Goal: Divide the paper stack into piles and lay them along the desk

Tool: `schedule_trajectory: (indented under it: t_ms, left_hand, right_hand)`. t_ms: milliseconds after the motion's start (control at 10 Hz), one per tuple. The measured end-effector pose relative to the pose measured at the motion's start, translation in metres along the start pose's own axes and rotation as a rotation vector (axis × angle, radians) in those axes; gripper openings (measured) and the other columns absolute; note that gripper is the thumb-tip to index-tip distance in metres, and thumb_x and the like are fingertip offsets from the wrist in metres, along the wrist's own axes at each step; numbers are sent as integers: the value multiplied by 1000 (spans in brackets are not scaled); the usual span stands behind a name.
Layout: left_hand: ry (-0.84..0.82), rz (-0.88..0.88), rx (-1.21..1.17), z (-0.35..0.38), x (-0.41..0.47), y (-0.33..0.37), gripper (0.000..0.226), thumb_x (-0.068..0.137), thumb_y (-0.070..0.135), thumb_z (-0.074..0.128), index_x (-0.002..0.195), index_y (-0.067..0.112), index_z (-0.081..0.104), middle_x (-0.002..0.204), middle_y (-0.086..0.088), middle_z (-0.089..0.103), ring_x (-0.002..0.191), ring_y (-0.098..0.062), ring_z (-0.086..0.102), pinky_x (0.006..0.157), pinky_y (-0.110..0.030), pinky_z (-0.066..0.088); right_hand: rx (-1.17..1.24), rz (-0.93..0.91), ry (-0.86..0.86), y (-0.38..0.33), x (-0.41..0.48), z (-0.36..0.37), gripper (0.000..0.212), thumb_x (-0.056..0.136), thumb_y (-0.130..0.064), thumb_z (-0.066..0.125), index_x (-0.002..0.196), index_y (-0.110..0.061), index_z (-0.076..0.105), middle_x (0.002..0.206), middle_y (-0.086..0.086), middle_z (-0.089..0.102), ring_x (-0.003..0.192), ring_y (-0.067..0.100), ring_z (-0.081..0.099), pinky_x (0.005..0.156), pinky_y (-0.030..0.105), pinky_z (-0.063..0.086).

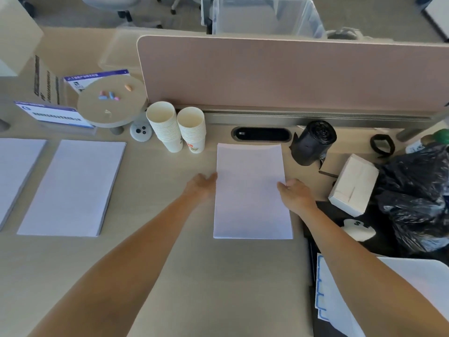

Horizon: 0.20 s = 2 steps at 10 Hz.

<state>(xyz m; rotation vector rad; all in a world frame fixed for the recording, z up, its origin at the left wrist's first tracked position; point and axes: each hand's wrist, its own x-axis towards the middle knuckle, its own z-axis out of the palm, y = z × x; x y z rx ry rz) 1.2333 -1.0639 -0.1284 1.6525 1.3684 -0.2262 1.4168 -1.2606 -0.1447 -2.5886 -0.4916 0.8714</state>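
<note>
The left hand [202,187], fingers straight, is touching the left edge of a pile [251,190] and the right hand [295,193], loosely open, is touching its right edge. It is lying flat on the desk [194,276], with a second pile [73,188] and a third pile [14,171] further left, so three seem laid. Whether the sheets [418,283] near right are awaiting division is unclear.

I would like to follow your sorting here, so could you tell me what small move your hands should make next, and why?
Probably pinch off the top part of the center paper stack: the left hand and right hand touch its side edges, two paper piles already lie to the left, and bare desk waits between.
</note>
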Motion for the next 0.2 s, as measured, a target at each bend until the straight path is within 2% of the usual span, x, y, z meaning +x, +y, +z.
schedule_trajectory:
  t_ms: [100, 200]
  left_hand:
    - [-23, 61, -71, -14, -7, -18, 54, 91, 57, 44, 86, 6, 63, 97, -22, 68, 88, -33, 64, 90, -42, 50]
    - [-76, 145, -164, -33, -24, -28, 37, 92, 52, 46, 72, 22, 51, 91, -12, 59, 84, -28, 59, 83, -39, 51]
  right_hand:
    - [-18, 16, -12, -11, -28, -9, 58, 101, -48, 38, 136, -2, 43, 131, 16, 56, 115, 34, 56, 81, 33, 39]
    - [34, -45, 82, -30, -57, -23, 48, 103, -41, 37, 125, -1, 52, 114, 16, 62, 100, 28, 59, 77, 32, 41]
